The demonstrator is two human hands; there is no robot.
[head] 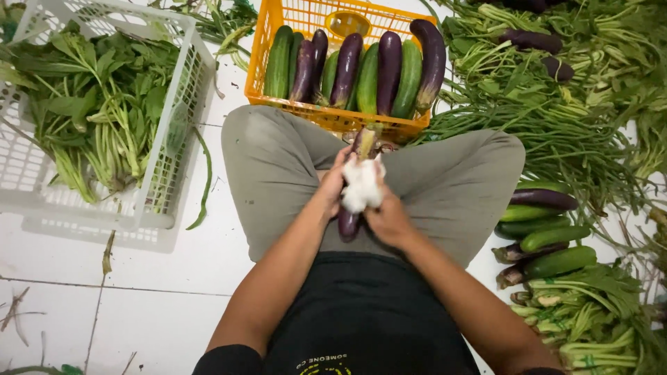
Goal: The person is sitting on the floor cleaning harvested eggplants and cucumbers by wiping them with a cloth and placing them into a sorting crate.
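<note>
I hold a long purple eggplant (349, 223) over my lap, its stem end pointing toward the orange crate (361, 123). My left hand (332, 187) grips the eggplant's left side. On the other side my right hand (388, 219) presses a white cloth (362, 184) around its middle. The cloth hides most of the eggplant; only the dark tip below and the stem end above show.
The orange crate ahead holds upright eggplants (388, 69) and cucumbers (278, 62). A white basket (182, 118) of leafy greens stands at left. Long beans (556, 132) and greens cover the floor at right, with loose cucumbers (559, 262) and eggplants (545, 199) near my right knee.
</note>
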